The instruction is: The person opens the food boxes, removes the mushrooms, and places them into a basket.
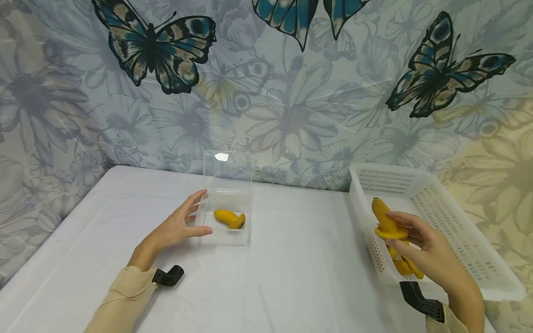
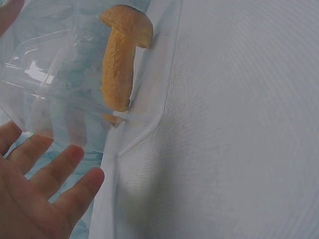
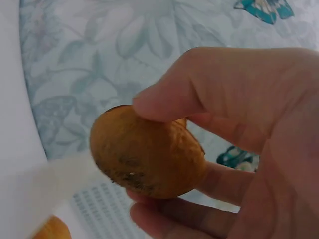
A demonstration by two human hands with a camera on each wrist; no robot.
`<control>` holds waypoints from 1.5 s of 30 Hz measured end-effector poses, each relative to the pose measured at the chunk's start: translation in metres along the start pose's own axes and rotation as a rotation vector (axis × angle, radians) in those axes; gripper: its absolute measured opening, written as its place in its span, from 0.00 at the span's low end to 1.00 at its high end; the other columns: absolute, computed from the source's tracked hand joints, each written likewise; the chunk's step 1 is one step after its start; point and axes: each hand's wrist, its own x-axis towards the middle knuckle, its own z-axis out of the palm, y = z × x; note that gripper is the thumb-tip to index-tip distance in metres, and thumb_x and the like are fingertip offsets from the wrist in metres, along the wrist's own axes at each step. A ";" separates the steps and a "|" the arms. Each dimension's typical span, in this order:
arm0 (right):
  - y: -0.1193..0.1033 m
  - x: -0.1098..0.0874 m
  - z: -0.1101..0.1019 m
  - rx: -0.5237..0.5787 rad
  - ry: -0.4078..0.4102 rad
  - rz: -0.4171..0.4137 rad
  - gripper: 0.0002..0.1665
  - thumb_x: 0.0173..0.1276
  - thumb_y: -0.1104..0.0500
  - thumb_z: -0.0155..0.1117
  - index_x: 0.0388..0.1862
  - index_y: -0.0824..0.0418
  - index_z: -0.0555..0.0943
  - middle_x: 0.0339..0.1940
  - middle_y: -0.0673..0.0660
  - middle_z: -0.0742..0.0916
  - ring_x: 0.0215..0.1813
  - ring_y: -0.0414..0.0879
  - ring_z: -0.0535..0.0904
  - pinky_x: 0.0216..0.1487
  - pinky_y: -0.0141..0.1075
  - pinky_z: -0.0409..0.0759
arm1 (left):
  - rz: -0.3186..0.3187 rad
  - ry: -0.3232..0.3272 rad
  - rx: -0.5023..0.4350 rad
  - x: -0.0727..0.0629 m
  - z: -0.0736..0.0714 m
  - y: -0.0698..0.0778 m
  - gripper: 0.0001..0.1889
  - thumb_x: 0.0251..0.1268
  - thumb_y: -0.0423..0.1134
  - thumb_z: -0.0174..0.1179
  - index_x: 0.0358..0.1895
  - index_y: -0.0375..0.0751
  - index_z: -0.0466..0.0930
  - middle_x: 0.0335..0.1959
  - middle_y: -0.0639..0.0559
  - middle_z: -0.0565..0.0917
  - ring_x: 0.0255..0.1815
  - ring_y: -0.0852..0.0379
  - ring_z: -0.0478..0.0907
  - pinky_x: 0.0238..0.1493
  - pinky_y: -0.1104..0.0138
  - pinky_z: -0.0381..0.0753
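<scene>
A yellow-brown mushroom (image 1: 386, 219) is gripped by my right hand (image 1: 433, 252) above the near left part of a white basket (image 1: 474, 259). In the right wrist view its rounded cap (image 3: 144, 154), with a dark patch, sits between thumb and fingers. Several more yellow mushrooms (image 1: 403, 267) lie in the basket below. My left hand (image 1: 179, 225) is at the left side of a clear plastic box (image 1: 226, 238), fingers spread and thumb near its front corner. Inside the box lies another mushroom (image 2: 119, 64), stem and cap both showing.
The box's clear lid (image 1: 227, 171) stands raised at the back. Both stand on a white-covered table (image 1: 300, 259). Behind it hangs a patterned cloth (image 1: 291, 115) with flowers and butterflies. Black wrist straps (image 1: 168, 276) show at both sleeves.
</scene>
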 end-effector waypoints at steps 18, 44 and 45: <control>0.045 -0.025 -0.025 -0.034 -0.107 0.059 0.29 0.61 0.75 0.67 0.61 0.61 0.76 0.52 0.22 0.76 0.46 0.20 0.75 0.41 0.13 0.73 | -0.003 -0.006 0.007 0.000 0.000 0.001 0.53 0.59 0.45 0.72 0.81 0.55 0.43 0.82 0.41 0.47 0.79 0.28 0.48 0.75 0.36 0.56; 0.048 -0.020 -0.022 -0.194 -0.230 0.279 0.28 0.66 0.62 0.69 0.62 0.72 0.73 0.57 0.61 0.84 0.48 0.40 0.83 0.39 0.22 0.78 | -0.012 -0.004 0.005 0.000 0.000 0.000 0.54 0.58 0.46 0.72 0.81 0.57 0.42 0.82 0.44 0.47 0.79 0.29 0.47 0.75 0.37 0.55; 0.048 -0.020 -0.022 -0.182 -0.217 0.268 0.28 0.65 0.63 0.69 0.61 0.72 0.73 0.55 0.51 0.85 0.47 0.31 0.81 0.39 0.22 0.79 | -0.012 -0.005 0.006 0.000 0.001 0.000 0.54 0.58 0.46 0.72 0.81 0.57 0.42 0.82 0.44 0.47 0.79 0.29 0.47 0.75 0.37 0.55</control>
